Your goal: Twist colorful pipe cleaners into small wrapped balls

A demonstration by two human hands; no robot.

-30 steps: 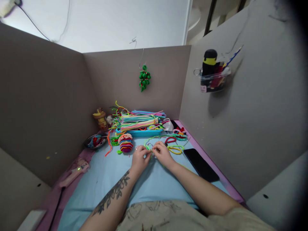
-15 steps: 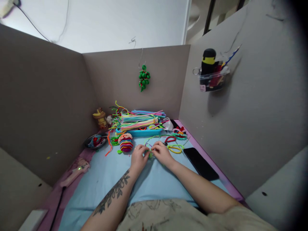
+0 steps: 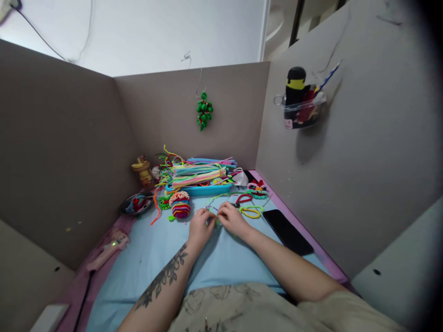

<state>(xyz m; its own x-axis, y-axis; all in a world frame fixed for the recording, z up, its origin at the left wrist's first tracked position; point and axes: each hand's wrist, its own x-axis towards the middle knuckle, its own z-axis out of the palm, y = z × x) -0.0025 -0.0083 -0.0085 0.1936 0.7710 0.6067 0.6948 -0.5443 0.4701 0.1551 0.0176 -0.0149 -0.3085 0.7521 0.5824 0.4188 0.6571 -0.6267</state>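
My left hand (image 3: 200, 228) and my right hand (image 3: 233, 219) meet fingertip to fingertip over the light blue mat (image 3: 152, 263). Both pinch a small green pipe-cleaner piece (image 3: 216, 222) between them; its thin green end curves up toward the back. Just right of my right hand lie a yellow pipe-cleaner loop (image 3: 252, 212) and a red loop (image 3: 244, 198). To the left of my left hand stands a striped coiled pipe-cleaner ball (image 3: 180, 205). How the green piece is shaped inside my fingers is hidden.
A blue tray (image 3: 199, 189) piled with coloured pipe cleaners sits at the back. A black phone (image 3: 287, 226) lies to the right, a small dish (image 3: 136, 203) and a pink glue gun (image 3: 107, 248) to the left. Grey partition walls surround the desk; a green ornament (image 3: 204, 110) hangs behind.
My hands stay together on the green piece, with only small finger movements. The view has shifted slightly to the right.
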